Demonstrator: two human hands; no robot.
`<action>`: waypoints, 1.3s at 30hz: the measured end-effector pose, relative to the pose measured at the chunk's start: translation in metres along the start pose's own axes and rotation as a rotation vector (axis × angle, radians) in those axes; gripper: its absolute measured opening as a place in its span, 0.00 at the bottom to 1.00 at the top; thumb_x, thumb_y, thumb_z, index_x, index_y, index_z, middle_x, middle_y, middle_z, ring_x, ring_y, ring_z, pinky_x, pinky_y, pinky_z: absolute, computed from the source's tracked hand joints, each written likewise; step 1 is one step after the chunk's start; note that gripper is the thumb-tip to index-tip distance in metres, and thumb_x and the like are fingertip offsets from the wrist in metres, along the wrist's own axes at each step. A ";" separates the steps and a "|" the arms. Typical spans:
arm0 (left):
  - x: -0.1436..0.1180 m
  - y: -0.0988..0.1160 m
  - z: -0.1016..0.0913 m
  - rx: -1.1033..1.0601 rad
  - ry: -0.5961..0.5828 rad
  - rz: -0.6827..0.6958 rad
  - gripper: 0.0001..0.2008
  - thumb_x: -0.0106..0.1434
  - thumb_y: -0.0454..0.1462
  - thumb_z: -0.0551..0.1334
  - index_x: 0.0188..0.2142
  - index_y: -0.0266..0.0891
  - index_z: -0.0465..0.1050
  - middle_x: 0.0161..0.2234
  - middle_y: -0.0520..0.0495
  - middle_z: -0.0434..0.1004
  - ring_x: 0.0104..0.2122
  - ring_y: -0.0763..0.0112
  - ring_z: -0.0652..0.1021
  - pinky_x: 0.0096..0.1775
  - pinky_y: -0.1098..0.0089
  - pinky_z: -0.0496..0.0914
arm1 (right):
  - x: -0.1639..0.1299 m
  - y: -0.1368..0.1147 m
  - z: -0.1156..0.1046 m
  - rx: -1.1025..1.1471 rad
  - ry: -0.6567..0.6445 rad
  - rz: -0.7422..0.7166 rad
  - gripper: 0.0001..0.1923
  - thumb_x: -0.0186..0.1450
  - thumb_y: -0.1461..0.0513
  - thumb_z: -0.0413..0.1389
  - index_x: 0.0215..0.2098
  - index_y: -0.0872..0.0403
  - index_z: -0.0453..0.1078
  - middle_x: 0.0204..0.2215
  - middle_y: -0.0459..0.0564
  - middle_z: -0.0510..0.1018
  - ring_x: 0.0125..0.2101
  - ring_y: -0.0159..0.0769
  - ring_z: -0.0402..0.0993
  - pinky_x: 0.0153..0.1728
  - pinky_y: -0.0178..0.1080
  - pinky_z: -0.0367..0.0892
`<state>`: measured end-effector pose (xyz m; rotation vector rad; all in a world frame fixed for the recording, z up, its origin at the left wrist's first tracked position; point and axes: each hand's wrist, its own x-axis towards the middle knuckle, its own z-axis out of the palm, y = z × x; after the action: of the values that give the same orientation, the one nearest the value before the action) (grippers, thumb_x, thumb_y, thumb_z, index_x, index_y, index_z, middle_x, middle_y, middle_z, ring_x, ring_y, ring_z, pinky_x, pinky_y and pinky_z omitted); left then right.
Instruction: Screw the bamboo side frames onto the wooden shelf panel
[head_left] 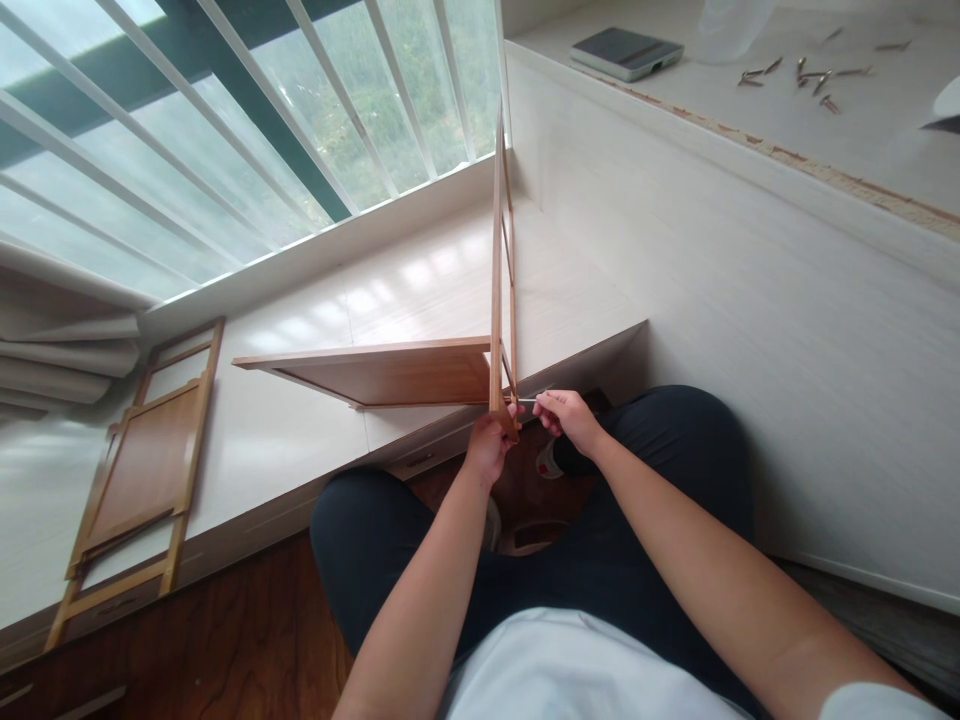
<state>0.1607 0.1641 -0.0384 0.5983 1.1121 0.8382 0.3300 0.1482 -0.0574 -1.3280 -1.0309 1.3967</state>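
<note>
Pale ledge [420,290] beyond — the left hand [487,448] wraps tightly round the lower end of a wooden frame [496,270] rising above it; just beside — the right hand [566,415] pinches a thin rod [528,401].

The person wears a white T-shirt [562,668] of plain, soft cloth, lightly creased across the front. Its short sleeve [862,702], also white, shows at the right arm and leaves the forearm bare. The trousers [701,455] are dark navy, close to black, smooth and matt, and cover both knees. The left hand [489,447] and right hand [568,415] are ungloved. Low in shadow sits pale footwear [547,461] with a small red mark, its type unclear.
</note>
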 end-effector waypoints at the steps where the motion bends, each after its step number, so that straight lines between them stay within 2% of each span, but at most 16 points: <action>1: 0.000 0.000 0.000 -0.001 0.000 0.002 0.24 0.47 0.46 0.78 0.42 0.41 0.82 0.38 0.46 0.83 0.28 0.75 0.74 0.28 0.72 0.65 | 0.001 0.000 0.001 0.033 -0.014 0.028 0.21 0.65 0.45 0.54 0.26 0.53 0.70 0.15 0.43 0.68 0.14 0.29 0.57 0.15 0.34 0.53; 4: 0.000 -0.001 0.000 -0.004 0.001 0.002 0.24 0.47 0.46 0.78 0.42 0.41 0.82 0.38 0.46 0.83 0.28 0.75 0.74 0.28 0.72 0.65 | 0.002 0.000 0.001 0.096 -0.037 0.079 0.21 0.63 0.45 0.56 0.25 0.53 0.70 0.15 0.43 0.68 0.13 0.28 0.57 0.14 0.33 0.53; 8: 0.000 -0.001 0.000 -0.006 0.002 0.000 0.24 0.47 0.46 0.78 0.43 0.41 0.82 0.38 0.46 0.83 0.28 0.75 0.73 0.28 0.73 0.65 | 0.001 -0.001 -0.003 0.114 -0.011 0.078 0.20 0.63 0.46 0.56 0.25 0.53 0.70 0.16 0.43 0.68 0.14 0.27 0.57 0.15 0.33 0.52; 13: 0.001 0.000 0.000 0.008 -0.003 -0.003 0.24 0.47 0.46 0.78 0.43 0.41 0.82 0.39 0.47 0.83 0.28 0.77 0.73 0.27 0.74 0.64 | -0.002 0.000 -0.008 0.037 0.047 -0.001 0.19 0.65 0.47 0.55 0.26 0.52 0.70 0.16 0.43 0.68 0.15 0.28 0.57 0.17 0.33 0.51; 22: 0.001 -0.002 0.000 -0.008 0.001 0.002 0.23 0.48 0.46 0.78 0.43 0.41 0.82 0.39 0.45 0.83 0.28 0.75 0.73 0.28 0.73 0.64 | -0.009 -0.003 -0.007 -0.235 0.066 -0.197 0.17 0.69 0.52 0.55 0.29 0.52 0.75 0.18 0.43 0.69 0.22 0.33 0.64 0.27 0.36 0.58; 39: 0.000 0.000 0.000 -0.002 -0.003 -0.005 0.24 0.47 0.46 0.78 0.43 0.41 0.83 0.39 0.45 0.83 0.28 0.75 0.73 0.28 0.74 0.65 | -0.007 0.000 -0.009 -0.368 0.103 -0.280 0.17 0.72 0.53 0.53 0.30 0.52 0.75 0.19 0.42 0.69 0.23 0.33 0.66 0.28 0.36 0.59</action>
<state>0.1607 0.1639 -0.0378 0.5946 1.1094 0.8334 0.3385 0.1413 -0.0564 -1.4328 -1.3906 0.9494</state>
